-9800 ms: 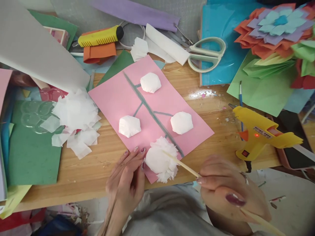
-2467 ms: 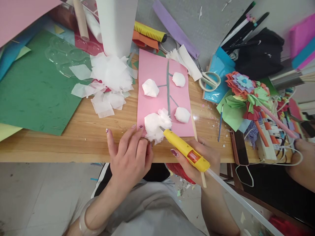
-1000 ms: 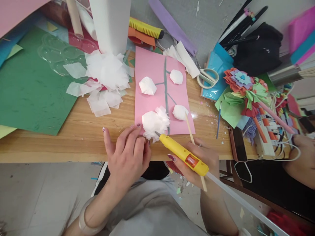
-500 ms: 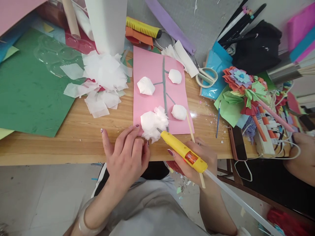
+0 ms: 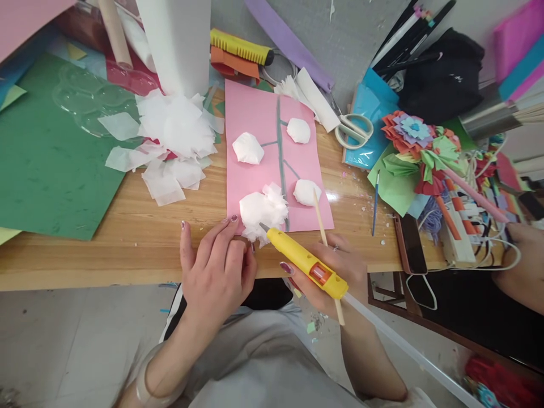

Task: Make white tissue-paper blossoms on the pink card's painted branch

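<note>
My right hand is closed around a yellow hot glue gun with a long clear glue stick at its back. A thin wooden stick is also held in that hand. The gun's nozzle is at the lower edge of a white tissue-paper puff with ruffled petals. This puff sits at the bottom of a pink sheet, which has a drawn grey-green branch and three smooth white puffs. My left hand lies with fingers apart, its fingertips at the sheet's lower left edge beside the ruffled puff.
Cut tissue squares are piled on the left near green paper. Scissors, a yellow cutter and blue packaging lie behind. Paper flowers, a phone and a power strip are right, near another person's hand.
Earlier my right hand held only the wooden stick against the ruffled puff, and the glue gun lay on the table. Now it holds both. Lately the nozzle has shifted slightly along the puff's lower edge.
</note>
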`<state>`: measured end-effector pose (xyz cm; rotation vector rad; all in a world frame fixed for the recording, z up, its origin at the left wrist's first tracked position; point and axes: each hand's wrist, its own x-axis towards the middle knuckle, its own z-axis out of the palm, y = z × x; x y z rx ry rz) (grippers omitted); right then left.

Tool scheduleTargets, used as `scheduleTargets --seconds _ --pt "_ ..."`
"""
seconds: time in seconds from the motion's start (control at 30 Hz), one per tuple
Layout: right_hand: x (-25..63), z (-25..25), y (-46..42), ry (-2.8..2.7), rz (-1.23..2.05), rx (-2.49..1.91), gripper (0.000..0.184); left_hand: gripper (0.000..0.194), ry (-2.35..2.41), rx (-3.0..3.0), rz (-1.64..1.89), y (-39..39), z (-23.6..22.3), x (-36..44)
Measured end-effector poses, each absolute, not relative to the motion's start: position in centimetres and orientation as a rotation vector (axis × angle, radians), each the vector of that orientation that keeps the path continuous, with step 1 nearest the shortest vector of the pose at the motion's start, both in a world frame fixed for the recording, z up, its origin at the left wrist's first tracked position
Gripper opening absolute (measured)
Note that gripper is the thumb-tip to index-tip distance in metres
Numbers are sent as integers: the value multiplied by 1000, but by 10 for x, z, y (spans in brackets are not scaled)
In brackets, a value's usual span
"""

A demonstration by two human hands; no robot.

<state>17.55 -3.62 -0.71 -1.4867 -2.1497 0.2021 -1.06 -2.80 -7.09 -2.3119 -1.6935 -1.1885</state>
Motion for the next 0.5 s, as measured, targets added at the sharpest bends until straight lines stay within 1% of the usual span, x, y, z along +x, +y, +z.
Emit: scheduleTargets --seconds 0.1,0.23,0.3,0.5 --pt "177 -6 -36 -2113 185 -1539 20 16 -1700 -2313 -1186 -28 -72 -11" --pt "182 -6 -36 -2110 156 -1562 11 18 -1698 -2299 -1178 -27 -71 -11" --pt "183 -5 -36 -2108 155 -1554 10 19 -1689 -2296 -1179 -27 -71 -10" --pt "180 -4 -38 -2131 204 -1534 20 19 -1688 -2293 -1172 -27 -70 -11"
